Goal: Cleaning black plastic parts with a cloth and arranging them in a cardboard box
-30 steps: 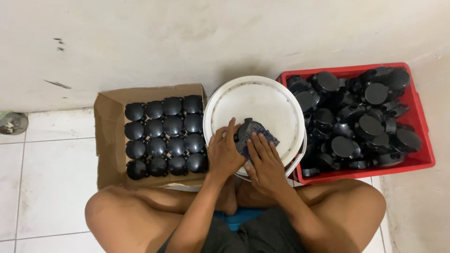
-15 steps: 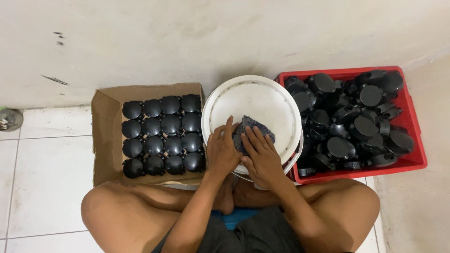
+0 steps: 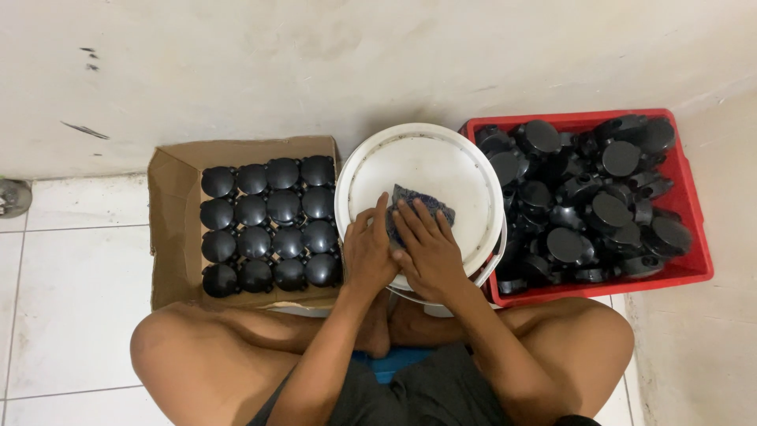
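left hand [image 3: 369, 251]: sat on the near edge of the round white plastic bucket lid [image 3: 441, 162], fingers curled round the left side of a dark blue patterned cloth [image 3: 422, 207]. pretty sure there was something bundled in the cloth, but it was hidden so can't tell what.

right hand [image 3: 428, 251]: laid flat over the top of that cloth, fingers spread and pointing away from the body, pressing down. both hands were together, touching, clamped on the same bundle.

cloth: only its far edge poked out past the fingertips. it rested on the lid, nearer the person's side than the middle.

white bucket: stood between the two containers, right in front of the crossed bare legs, close to the wall.

brown cardboard box [image 3: 169, 237]: just left of the bucket, flaps open, filled with black domed plastic caps [image 3: 268, 207] lined up in neat rows, four across.

red plastic crate [image 3: 686, 272]: just right of the bucket, touching it or near enough. black round plastic housings [image 3: 607, 209] were heaped in it any old way, some flat side up, some tipped over.

floor: white tiles [image 3: 79, 300], with a grubby pale wall behind everything.
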